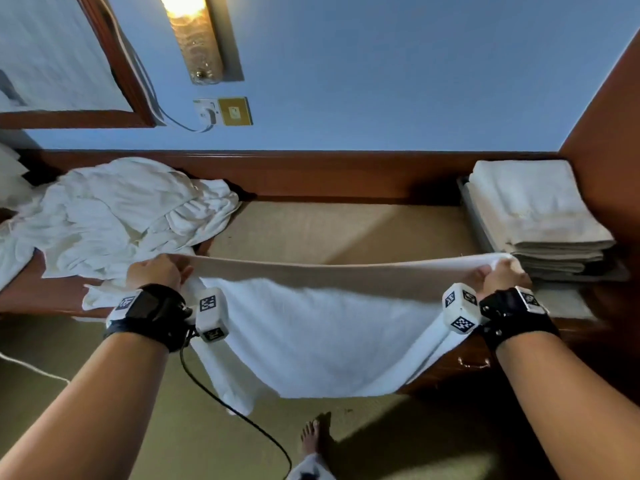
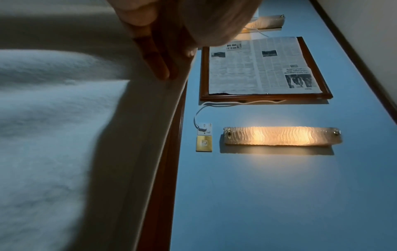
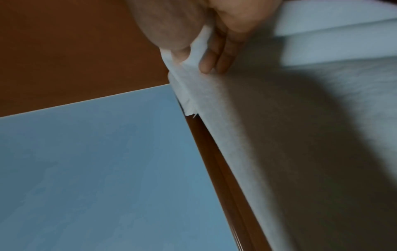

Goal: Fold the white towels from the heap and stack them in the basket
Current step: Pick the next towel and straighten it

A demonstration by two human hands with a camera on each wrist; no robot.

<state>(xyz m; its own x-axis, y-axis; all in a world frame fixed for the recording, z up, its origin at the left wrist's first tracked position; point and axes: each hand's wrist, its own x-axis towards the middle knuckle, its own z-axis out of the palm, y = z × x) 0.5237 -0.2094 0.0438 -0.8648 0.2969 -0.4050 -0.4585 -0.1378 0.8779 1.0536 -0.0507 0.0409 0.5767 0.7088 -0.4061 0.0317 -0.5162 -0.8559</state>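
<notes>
A white towel [image 1: 322, 337] hangs stretched between my two hands above the bench, its lower part drooping toward the floor. My left hand [image 1: 161, 270] pinches its left top corner, and my right hand [image 1: 498, 273] pinches its right top corner. The wrist views show the towel [image 2: 53, 135] under my left hand [image 2: 169, 56] and the towel [image 3: 300, 135] held by my right hand [image 3: 193, 57]. A heap of crumpled white towels [image 1: 121, 216] lies at the left. Several folded towels [image 1: 533, 209] sit stacked at the right in a grey basket [image 1: 476, 220], mostly hidden.
A tan padded bench [image 1: 332, 226] with a wooden back rail [image 1: 311, 171] runs along the blue wall. A wooden panel [image 1: 609, 133] closes the right side. A wall lamp [image 1: 197, 36], socket [image 1: 207, 112] and framed newspaper [image 2: 264, 68] hang above. A black cable [image 1: 221, 396] and my bare foot [image 1: 311, 438] are on the floor.
</notes>
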